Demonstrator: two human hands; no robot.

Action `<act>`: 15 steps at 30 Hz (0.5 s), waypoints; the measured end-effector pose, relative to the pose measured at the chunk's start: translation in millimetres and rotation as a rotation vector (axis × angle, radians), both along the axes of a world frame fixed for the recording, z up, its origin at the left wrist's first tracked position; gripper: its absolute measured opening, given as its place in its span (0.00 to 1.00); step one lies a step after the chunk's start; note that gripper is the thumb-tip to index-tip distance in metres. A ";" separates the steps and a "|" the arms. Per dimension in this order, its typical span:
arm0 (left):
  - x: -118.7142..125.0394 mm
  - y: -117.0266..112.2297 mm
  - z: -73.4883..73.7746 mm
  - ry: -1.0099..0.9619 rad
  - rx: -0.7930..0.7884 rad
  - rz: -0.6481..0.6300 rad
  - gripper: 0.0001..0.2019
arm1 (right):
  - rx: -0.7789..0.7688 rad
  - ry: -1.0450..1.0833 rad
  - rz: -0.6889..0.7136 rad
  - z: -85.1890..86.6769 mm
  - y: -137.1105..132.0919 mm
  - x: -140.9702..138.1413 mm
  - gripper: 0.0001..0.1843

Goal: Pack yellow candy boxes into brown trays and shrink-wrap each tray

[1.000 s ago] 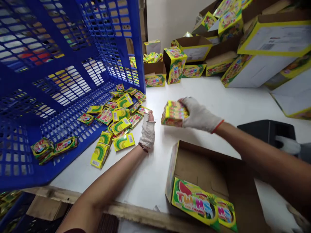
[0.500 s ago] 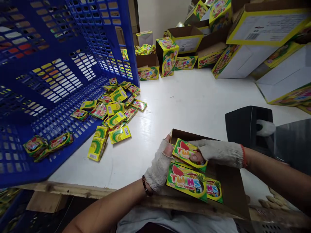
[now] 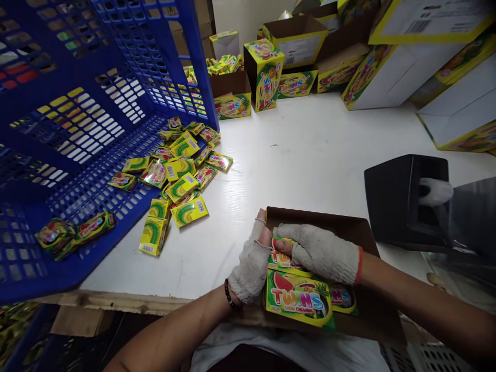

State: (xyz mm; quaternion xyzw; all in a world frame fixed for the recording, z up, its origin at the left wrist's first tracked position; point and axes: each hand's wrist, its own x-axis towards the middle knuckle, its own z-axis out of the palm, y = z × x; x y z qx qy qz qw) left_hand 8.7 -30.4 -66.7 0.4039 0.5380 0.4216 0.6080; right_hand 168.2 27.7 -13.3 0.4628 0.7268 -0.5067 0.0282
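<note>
- Your right hand (image 3: 318, 250) lies over the far packet (image 3: 281, 262) inside the open carton (image 3: 343, 223), thumb on the printed face, fingers stretched across it; you can't tell from here whether it grips or merely presses.
- Your left hand (image 3: 251, 263) stands half curled at the carton's left wall, fingertips up by the rim; whether it pinches that wall is hidden.
- The near packet (image 3: 298, 300) lies face up against the carton's near side, with the side packet (image 3: 344, 298) partly showing to its right.
- Expect these packets to be light, with a glossy, rather slippery skin and thin card that would dent under a hard squeeze. Take them by opposite edges, thumb against fingers, not by the broad face.
- The carton looks light and fairly stiff, though its walls would probably bow; steady it low, near a corner.
- Left of your hands, loose packets (image 3: 180, 169) spill from the blue basket (image 3: 50, 274) onto the white table (image 3: 302, 170); lift those by their short ends.
</note>
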 end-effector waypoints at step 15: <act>-57.0 16.8 0.6 0.789 0.327 -0.092 0.28 | -0.251 0.076 0.085 -12.8 0.7 2.4 0.32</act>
